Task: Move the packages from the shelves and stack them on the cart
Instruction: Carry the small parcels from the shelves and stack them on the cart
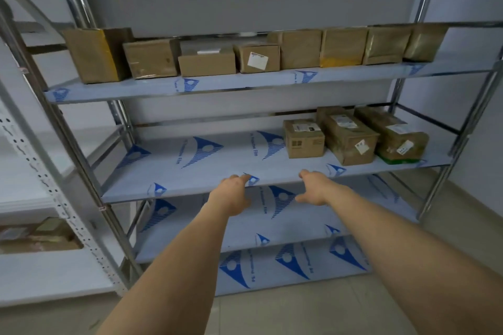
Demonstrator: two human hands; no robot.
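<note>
Cardboard, brown and taped: three labelled packages sit on the film-covered grey metal middle shelf (190,160), all up and to the right of the fingers and well apart from them. Nearest is the small squat brown box with a barcode label (304,139), then the long taped brown carton (348,139) beside it, then the long brown parcel with a green underside (394,141) at the far end. Left hand (231,196) and right hand (315,187) both reach toward the shelf's front edge, fingers loose and spread, holding nothing. A row of eight or so brown cardboard boxes (206,60) lines the upper shelf, above and beyond both hands. Cart not in view. Risks, my read: both hands point at bare shelf, so the reach has to swing right; a one-sided grab on the long carton could tip it off the front lip. Packages look close-packed, possibly touching, so pulling one may drag its neighbour. Protective film looks slick, so boxes could slide sooner than expected. Upper row is a stretch; a box pulled from overhead could drop. With the cart unseen, the turn to it is blind.
</note>
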